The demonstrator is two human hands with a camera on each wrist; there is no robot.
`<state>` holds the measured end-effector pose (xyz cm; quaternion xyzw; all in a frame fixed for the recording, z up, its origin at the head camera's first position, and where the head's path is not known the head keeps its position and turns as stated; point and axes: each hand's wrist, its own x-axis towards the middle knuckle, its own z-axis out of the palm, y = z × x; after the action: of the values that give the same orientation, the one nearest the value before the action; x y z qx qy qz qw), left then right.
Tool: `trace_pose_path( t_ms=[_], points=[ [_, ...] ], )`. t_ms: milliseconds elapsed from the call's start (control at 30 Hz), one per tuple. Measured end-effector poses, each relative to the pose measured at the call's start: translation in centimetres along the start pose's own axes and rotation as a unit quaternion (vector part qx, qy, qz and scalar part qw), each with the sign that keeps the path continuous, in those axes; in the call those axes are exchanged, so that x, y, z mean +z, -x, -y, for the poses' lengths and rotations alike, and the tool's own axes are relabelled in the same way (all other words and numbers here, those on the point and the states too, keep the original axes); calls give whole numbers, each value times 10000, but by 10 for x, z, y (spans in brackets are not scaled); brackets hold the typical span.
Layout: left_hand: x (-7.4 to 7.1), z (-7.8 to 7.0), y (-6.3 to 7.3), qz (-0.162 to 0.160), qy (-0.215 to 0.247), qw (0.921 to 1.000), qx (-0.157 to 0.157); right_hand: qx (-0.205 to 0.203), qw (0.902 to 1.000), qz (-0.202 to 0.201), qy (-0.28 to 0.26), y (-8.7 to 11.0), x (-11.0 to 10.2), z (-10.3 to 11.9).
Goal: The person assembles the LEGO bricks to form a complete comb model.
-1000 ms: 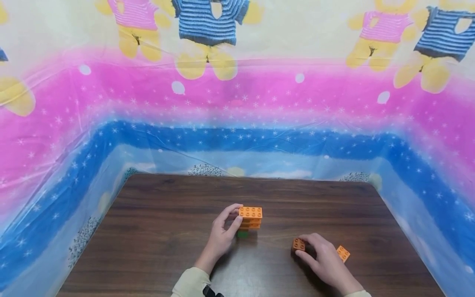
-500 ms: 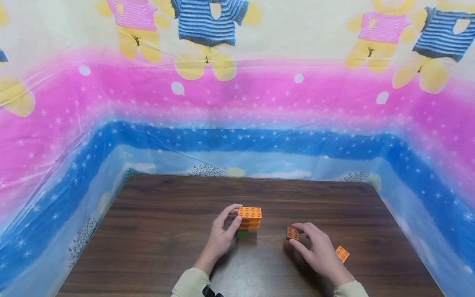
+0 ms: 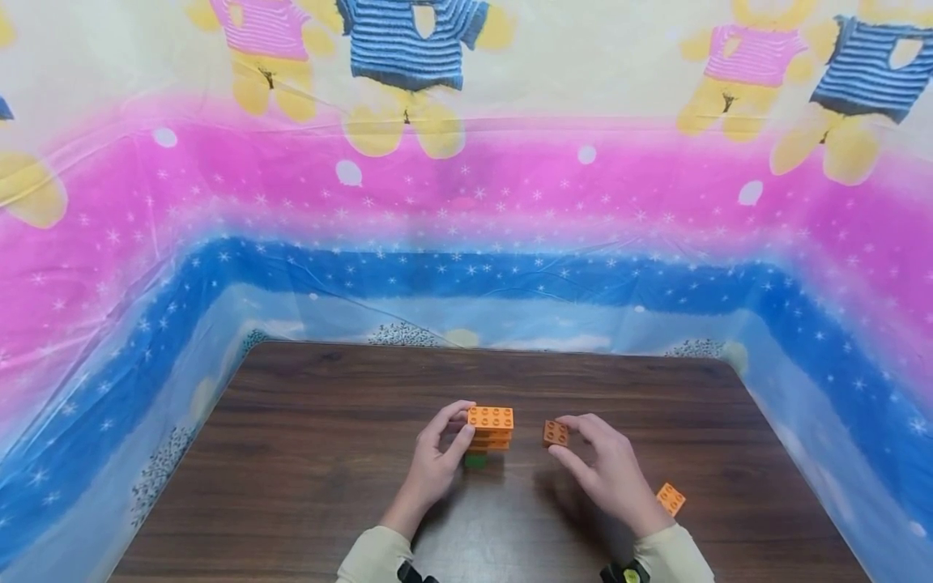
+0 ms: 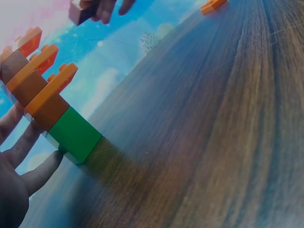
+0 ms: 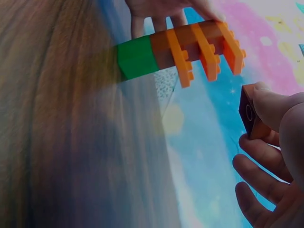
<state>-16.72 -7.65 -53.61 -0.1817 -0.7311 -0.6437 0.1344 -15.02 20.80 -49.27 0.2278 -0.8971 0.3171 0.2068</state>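
A tower of toy bricks [image 3: 491,418] stands on the table, its base a green block [image 4: 76,135] with brown bricks and thin orange plates alternating above. The orange plates jut out to the right, and one with studs up forms the top. My left hand [image 3: 436,457] holds the tower from its left side, thumb at the front and fingers behind. Between thumb and fingers my right hand [image 3: 605,470] pinches a small brown brick [image 3: 555,432], studs up. That brick is in the air just right of the tower; its hollow underside shows in the right wrist view.
A loose orange plate [image 3: 670,499] lies on the table right of my right forearm. The dark wooden table [image 3: 328,421] has a printed cloth [image 3: 466,275] hanging behind it and along both sides.
My right hand has carried the brown brick left and away from me, from beside the loose orange plate to near the tower. My left hand has stayed on the tower.
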Motion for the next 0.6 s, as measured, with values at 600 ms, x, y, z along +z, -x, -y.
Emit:
trace_pose_path(
  t_ms=[600],
  points=[
    [0,3,0,-9,-10,10000,-16,-275,9989,17,-383,-29,10,22]
  ],
)
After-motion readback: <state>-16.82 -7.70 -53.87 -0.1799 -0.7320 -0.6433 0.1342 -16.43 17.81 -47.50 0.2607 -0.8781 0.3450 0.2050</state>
